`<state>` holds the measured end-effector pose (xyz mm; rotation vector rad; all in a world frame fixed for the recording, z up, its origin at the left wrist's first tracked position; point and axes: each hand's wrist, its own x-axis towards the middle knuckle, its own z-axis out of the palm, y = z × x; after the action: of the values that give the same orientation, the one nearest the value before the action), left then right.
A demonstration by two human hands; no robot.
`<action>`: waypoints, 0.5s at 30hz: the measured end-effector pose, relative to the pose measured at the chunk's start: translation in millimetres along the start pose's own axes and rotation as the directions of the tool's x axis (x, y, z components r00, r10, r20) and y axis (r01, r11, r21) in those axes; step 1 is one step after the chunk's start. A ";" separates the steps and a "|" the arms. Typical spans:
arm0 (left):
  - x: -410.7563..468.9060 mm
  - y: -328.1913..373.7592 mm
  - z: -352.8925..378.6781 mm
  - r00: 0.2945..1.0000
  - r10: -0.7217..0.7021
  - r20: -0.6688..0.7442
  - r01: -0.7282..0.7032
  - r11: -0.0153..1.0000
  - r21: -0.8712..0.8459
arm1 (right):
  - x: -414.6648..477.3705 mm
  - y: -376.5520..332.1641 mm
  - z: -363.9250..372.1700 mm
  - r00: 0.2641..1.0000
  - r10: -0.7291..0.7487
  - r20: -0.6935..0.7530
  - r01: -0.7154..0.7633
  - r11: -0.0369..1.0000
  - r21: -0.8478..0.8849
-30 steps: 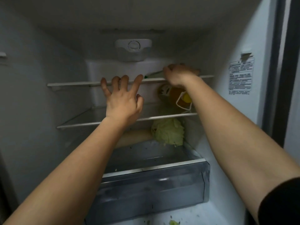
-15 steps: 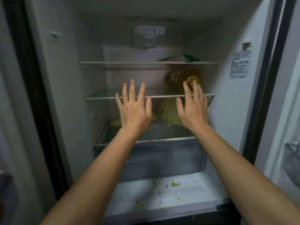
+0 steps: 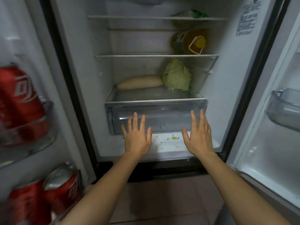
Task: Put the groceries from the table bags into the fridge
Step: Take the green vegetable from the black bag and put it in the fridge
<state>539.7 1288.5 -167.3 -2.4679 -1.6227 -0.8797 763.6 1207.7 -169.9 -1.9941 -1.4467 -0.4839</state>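
left hand: the left hand (image 3: 137,138) sits lower middle of the frame, palm away from the camera, fingers spread wide and holding nothing. Fingertips overlap the front of the drawer, can't tell if they actually touch it.

right hand: the right hand (image 3: 198,135) is the same deal, just right of center, flat with fingers fanned out, nothing in it, level with the other one.

fridge: the fridge (image 3: 81,62) fills the middle of the frame with both doors swung wide.

drawer: clear plastic drawer (image 3: 155,116) at the bottom of the compartment, right above the hands. Looks frosty, can't make out anything inside.

cabbage: pale green cabbage (image 3: 177,77) on the cover over the drawer, center right, under the middle shelf.

radish: long whitish radish-looking thing (image 3: 139,82) lying flat just left of the cabbage, its end touching it or close to it.

oil bottle: yellow oil bottle (image 3: 190,41) on its side on the middle shelf, upper right, yellow cap and handle pointing at the camera.

green bag: a green and clear bag (image 3: 193,13) on the top shelf, top right, kinda blurry.

crumbs: little green bits (image 3: 175,138) on the white floor of the fridge, between the two hands.

cans: red cans in the door racks on the left of the frame, one up high (image 3: 17,98) and a pair at the bottom (image 3: 48,197), all blurred.

door bin: clear bin (image 3: 282,109) on the right-hand door.
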 end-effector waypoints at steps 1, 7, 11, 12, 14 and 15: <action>-11.9 -4.7 -4.0 1.000 0.002 -0.002 -0.002 1.000 0.024 | -7.2 -2.3 0.4 1.000 -0.001 0.023 0.001 1.000 0.017; -110.6 -9.2 -27.1 0.992 -0.106 -0.070 0.113 0.989 0.095 | -60.9 -23.6 -7.5 0.981 -0.139 0.132 0.108 0.971 0.215; -189.4 -10.7 -34.0 0.976 -0.191 -0.108 0.202 0.973 0.108 | -110.8 -43.9 2.5 0.957 -0.228 0.181 0.155 0.926 0.343; -210.9 -14.2 -39.9 0.976 -0.181 -0.123 0.196 0.974 0.116 | -124.3 -54.1 5.1 0.949 -0.248 0.195 0.164 0.916 0.366; -252.1 -23.7 -58.8 0.978 -0.135 -0.157 0.156 0.978 0.137 | -150.6 -79.5 6.5 0.928 -0.304 0.217 0.195 0.890 0.412; -272.9 -30.0 -72.5 0.977 -0.122 -0.177 0.149 0.978 0.149 | -164.2 -95.5 6.2 0.916 -0.333 0.223 0.212 0.874 0.437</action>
<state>405.9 1051.3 -247.6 -2.1369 -1.7451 -0.9034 618.8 1114.4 -250.2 -1.5763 -1.8563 0.0120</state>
